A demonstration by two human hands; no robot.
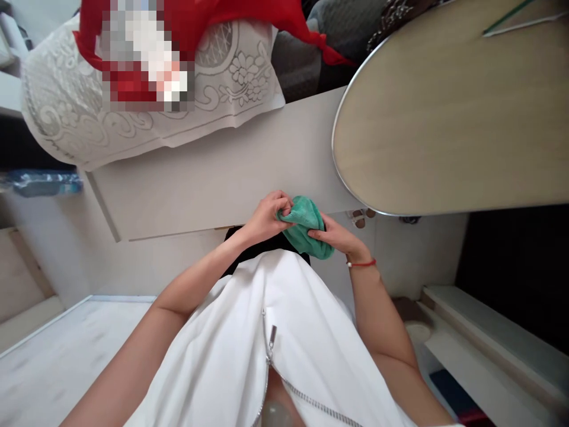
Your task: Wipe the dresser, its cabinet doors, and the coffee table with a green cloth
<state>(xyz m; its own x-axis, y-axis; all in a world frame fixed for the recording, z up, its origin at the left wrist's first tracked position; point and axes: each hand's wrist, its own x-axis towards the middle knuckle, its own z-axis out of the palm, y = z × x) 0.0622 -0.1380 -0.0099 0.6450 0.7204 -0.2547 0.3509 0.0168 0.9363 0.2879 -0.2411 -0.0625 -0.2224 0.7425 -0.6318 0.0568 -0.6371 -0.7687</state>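
Head view. A green cloth (303, 220) was held just beyond the white shirt (302, 308), pinched at its left edge by the left hand (269, 216) and clasped at its right side by the right hand (341, 235), whose fingers were partly hidden. The red cloth (249, 9) was partly pixelated; the tabletop (448, 130) was cut off at right.

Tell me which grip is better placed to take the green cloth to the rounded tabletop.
Probably the right grip: it holds the green cloth and is nearer the rounded tabletop. The left grip also holds the cloth, but sits farther away.
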